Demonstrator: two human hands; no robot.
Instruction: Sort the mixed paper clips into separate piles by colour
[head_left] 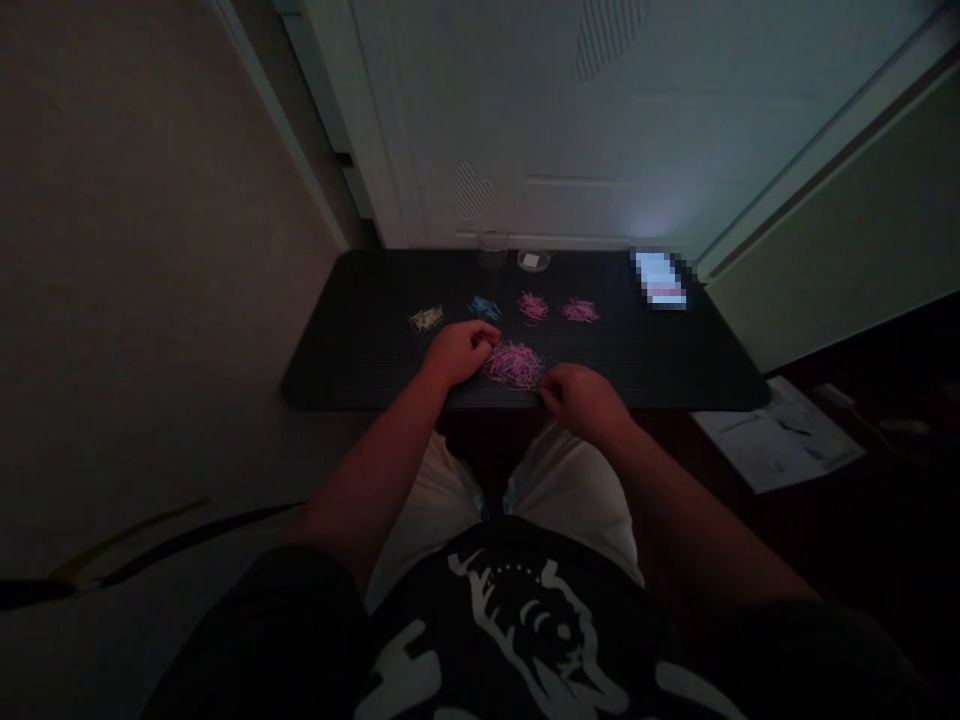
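Observation:
A mixed heap of small coloured pieces (pixel 513 364), mostly pink, lies near the front edge of a black table (pixel 360 340). My left hand (pixel 459 352) rests at the heap's left side with its fingers curled onto the pieces. My right hand (pixel 581 398) sits just right of the heap at the table's front edge, fingers pinched together. Behind the heap lie separate small piles: a yellow pile (pixel 426 319), a blue pile (pixel 485 308), a pink pile (pixel 533 306) and another pink pile (pixel 580 311). The room is dim, so fine detail is lost.
A clear glass (pixel 493 249) and a small round dish (pixel 533 261) stand at the table's back edge by a white door (pixel 600 120). A lit phone (pixel 660 279) lies at the back right. Papers (pixel 780 436) lie on the floor to the right.

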